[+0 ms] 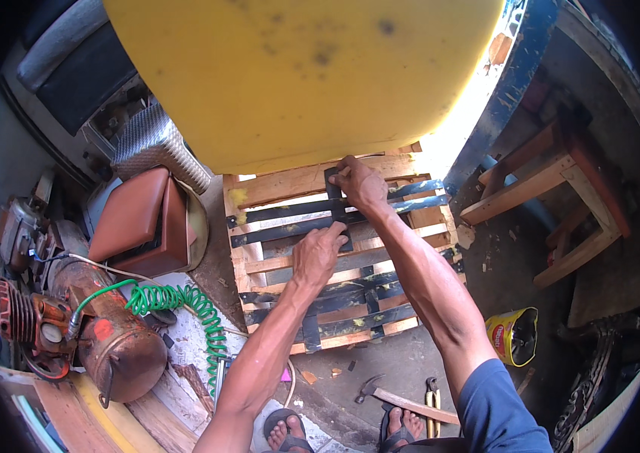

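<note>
While both bare hands work at a short black strap (338, 214), that strap lies across two long black straps (282, 231) on a slatted wooden frame (269, 265) in front of the person. It is flat, dark and narrow, running away from the body, roughly square to the long pair; which passes over which at the crossings is hard to tell. Pale, rough slats show between, and more black strapping crosses the frame's near part.

The right hand (363, 186) reaches farther, its arm extended and slanting leftward, with bent fingers and thumb closed on the strap's far end. The left hand (315, 255) is nearer, knuckles up, fingers bent and their tips against the strap beside the lower long one; whether it pinches cannot be told. Yellow foam (320, 83) rises beyond the right hand.
</note>
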A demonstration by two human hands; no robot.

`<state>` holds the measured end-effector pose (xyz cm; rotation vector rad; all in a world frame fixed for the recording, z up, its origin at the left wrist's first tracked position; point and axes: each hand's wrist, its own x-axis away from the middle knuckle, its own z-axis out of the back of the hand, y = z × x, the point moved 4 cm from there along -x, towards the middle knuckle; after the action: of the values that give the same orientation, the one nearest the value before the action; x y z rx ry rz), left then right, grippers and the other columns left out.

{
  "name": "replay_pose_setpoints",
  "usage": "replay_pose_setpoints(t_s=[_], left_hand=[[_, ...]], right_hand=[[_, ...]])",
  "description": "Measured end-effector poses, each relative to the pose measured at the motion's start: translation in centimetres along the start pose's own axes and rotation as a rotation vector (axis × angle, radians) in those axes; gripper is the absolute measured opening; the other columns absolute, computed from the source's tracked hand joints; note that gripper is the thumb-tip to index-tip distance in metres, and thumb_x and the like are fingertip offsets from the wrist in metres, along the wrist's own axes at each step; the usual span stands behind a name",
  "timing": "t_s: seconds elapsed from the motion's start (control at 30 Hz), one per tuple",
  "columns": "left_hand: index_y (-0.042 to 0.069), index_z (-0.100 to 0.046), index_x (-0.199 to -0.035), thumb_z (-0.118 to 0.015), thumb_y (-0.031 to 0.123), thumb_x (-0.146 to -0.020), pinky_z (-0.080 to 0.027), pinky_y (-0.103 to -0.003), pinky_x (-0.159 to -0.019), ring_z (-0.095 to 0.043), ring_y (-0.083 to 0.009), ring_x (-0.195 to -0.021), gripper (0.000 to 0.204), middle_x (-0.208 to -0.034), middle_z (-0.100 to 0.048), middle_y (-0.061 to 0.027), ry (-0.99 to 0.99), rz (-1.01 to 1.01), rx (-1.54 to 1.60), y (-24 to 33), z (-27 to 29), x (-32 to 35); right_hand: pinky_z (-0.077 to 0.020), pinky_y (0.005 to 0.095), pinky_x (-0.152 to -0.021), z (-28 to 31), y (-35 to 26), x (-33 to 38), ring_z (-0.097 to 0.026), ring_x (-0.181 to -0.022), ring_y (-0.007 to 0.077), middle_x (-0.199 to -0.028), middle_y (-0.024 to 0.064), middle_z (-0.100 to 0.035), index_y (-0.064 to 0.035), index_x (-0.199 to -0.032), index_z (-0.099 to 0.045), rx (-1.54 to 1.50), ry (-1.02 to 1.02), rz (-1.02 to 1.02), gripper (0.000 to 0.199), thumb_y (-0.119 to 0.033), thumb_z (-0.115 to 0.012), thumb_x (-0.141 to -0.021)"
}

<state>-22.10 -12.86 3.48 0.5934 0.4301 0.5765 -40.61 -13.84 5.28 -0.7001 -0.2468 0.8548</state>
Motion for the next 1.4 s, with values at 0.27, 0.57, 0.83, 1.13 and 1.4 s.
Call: replay_pose_setpoints(t_s=[0.27,0.57,0.83,1.13,1.4], left_hand=[[0.008,-0.069,-0.1,-0.059,0.036,-0.099,-0.05,-0.055,-0.082,-0.063,-0.0455,-0.098,0.03,-0.098,-0.07,-0.0189,-0.085,-0.094,0.126,-1.9,-0.2,0.4],[0.01,-0.066,-0.099,-0.063,0.032,-0.102,-0.053,-0.049,-0.07,-0.069,-0.0366,-0.084,0.023,-0.086,-0.071,-0.013,-0.151,-0.315,0.051,-2.1,0.0,-0.6],[0.014,-0.068,-0.098,-0.064,0.037,-0.1,-0.057,-0.051,-0.07,-0.065,-0.0338,-0.083,0.024,-0.089,-0.073,-0.0079,-0.066,-0.316,-0.114,-2.3,0.4,-0.5],[0.017,-0.079,-0.112,-0.071,0.041,-0.095,-0.056,-0.045,-0.081,-0.067,-0.0316,-0.087,0.03,-0.093,-0.075,-0.0097,-0.103,-0.272,0.196,-3.9,0.2,-0.3],[0.013,-0.078,-0.117,-0.072,0.037,-0.094,-0.056,-0.046,-0.092,-0.069,-0.0328,-0.103,0.033,-0.109,-0.078,-0.0085,-0.196,-0.216,0.219,-4.0,1.3,0.2]], right_hand=[[-0.0539,0.0343,-0.076,2.7,-1.8,14.1,-0.067,-0.083,0.0195,-0.09,0.0103,-0.07,0.0017,-0.111,-0.067,-0.343,0.33,0.25,0.023,-0.019,-0.066,-0.102],[-0.0595,0.0503,-0.088,-13.1,-8.0,38.5,-0.076,-0.095,0.0353,-0.103,0.023,-0.075,-0.003,-0.118,-0.071,-0.091,-1.285,0.158,0.04,-0.038,-0.06,-0.103],[-0.0557,0.0435,-0.09,-34.1,-4.0,46.6,-0.072,-0.107,0.0392,-0.112,0.0246,-0.074,0.0021,-0.132,-0.062,-0.519,-0.631,-0.397,0.068,-0.046,-0.075,-0.086],[-0.0504,0.0329,-0.056,-13.1,-8.0,44.0,-0.063,-0.056,0.0135,-0.072,0.0033,-0.067,-0.0025,-0.132,-0.055,-0.688,-1.087,-0.587,0.043,-0.02,-0.063,-0.093],[-0.0565,0.0333,-0.057,8.0,-4.9,35.5,-0.07,-0.065,0.0169,-0.078,0.0072,-0.068,-0.0004,-0.111,-0.062,-0.367,-0.695,-0.543,0.028,-0.019,-0.067,-0.091]])
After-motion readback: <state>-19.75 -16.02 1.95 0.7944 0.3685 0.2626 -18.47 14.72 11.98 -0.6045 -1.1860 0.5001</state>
